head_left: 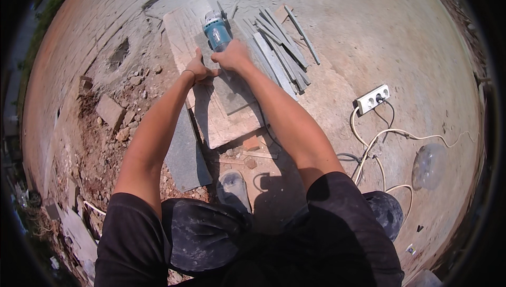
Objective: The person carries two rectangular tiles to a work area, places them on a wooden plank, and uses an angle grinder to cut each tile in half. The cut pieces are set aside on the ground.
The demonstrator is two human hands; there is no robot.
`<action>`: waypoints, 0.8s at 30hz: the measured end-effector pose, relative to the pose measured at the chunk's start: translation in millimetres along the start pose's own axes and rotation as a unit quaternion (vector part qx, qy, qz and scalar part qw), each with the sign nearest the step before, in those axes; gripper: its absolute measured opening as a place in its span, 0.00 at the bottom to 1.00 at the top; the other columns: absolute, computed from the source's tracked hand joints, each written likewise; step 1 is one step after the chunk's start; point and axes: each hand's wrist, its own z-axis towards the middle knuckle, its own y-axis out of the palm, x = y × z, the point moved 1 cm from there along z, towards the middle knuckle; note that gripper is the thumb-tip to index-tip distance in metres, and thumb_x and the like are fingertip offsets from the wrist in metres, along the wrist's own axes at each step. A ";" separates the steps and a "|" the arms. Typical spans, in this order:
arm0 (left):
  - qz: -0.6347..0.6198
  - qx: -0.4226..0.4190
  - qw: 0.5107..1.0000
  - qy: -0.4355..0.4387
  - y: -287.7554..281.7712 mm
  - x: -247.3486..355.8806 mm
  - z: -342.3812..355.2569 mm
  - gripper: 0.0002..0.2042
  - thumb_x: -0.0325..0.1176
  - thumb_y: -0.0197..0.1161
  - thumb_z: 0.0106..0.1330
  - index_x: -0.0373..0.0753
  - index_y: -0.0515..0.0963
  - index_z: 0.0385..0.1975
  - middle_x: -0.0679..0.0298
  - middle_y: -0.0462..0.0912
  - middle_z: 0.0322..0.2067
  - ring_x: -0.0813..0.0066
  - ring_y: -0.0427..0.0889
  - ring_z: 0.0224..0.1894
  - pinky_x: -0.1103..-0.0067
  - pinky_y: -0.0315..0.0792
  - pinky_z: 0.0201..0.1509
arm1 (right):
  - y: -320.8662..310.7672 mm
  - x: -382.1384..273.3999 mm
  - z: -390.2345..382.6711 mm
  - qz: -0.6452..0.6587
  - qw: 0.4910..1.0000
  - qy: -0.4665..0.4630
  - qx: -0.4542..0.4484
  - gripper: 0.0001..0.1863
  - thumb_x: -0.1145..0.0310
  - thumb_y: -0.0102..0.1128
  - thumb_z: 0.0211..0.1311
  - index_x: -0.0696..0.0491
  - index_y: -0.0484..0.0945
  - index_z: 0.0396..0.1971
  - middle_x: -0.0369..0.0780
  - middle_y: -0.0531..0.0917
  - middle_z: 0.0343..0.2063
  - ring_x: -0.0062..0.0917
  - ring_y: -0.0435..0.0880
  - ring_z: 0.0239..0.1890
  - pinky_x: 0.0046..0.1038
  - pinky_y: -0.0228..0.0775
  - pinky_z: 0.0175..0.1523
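A teal angle grinder point(217, 35) points away from me over a grey stone slab point(238, 96). My right hand point(233, 56) is wrapped round the rear of its body. The disc end is hard to make out against the pale dust. Just left of the grinder, my left hand point(198, 69) rests at the slab with its thumb and fingers apart, holding nothing. Beneath the slab lies a wide, pale, dusty board point(211, 134). To the right of the grinder, several narrow cut stone strips point(279, 44) are heaped on the ground.
A white power strip point(373, 99) with a plug in it lies to the right, its pale cable point(363, 160) looping toward me. Another grey slab point(185, 155) leans beside the board. Rubble and a broken brick point(110, 112) cover the left; a clear plastic piece point(426, 166) lies far right.
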 end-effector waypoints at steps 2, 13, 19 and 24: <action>-0.013 0.000 1.000 0.009 1.3 -5.3 0.0 0.67 0.29 0.82 0.44 0.42 0.26 0.73 0.47 0.61 0.67 0.57 0.79 0.52 0.70 0.84 0.33 | -3.4 -1.7 -7.3 0.002 1.000 0.012 -0.027 0.44 0.51 0.73 0.40 0.68 0.71 0.52 0.56 0.78 0.52 0.45 0.79 0.55 0.36 0.73 0.59; -0.004 0.012 1.000 0.005 1.0 2.6 -4.2 0.67 0.30 0.82 0.44 0.40 0.27 0.73 0.46 0.62 0.66 0.56 0.78 0.52 0.68 0.85 0.33 | -8.1 0.2 -26.4 -0.011 1.000 -0.001 0.015 0.44 0.52 0.74 0.37 0.69 0.72 0.51 0.56 0.80 0.50 0.45 0.81 0.53 0.36 0.74 0.58; 0.012 0.028 0.999 0.021 0.5 3.1 -7.1 0.65 0.26 0.79 0.49 0.44 0.25 0.73 0.45 0.70 0.59 0.60 0.82 0.44 0.68 0.85 0.33 | -13.8 0.1 -34.6 0.002 1.000 0.018 -0.015 0.45 0.53 0.74 0.36 0.69 0.71 0.52 0.56 0.80 0.49 0.45 0.81 0.52 0.36 0.74 0.57; -0.014 0.013 1.000 0.010 0.8 -4.9 -0.3 0.63 0.23 0.77 0.51 0.45 0.24 0.73 0.47 0.71 0.57 0.61 0.82 0.43 0.68 0.85 0.32 | -14.1 2.8 -39.8 0.003 1.000 0.020 -0.012 0.44 0.53 0.74 0.36 0.70 0.70 0.51 0.57 0.80 0.49 0.45 0.82 0.52 0.36 0.75 0.56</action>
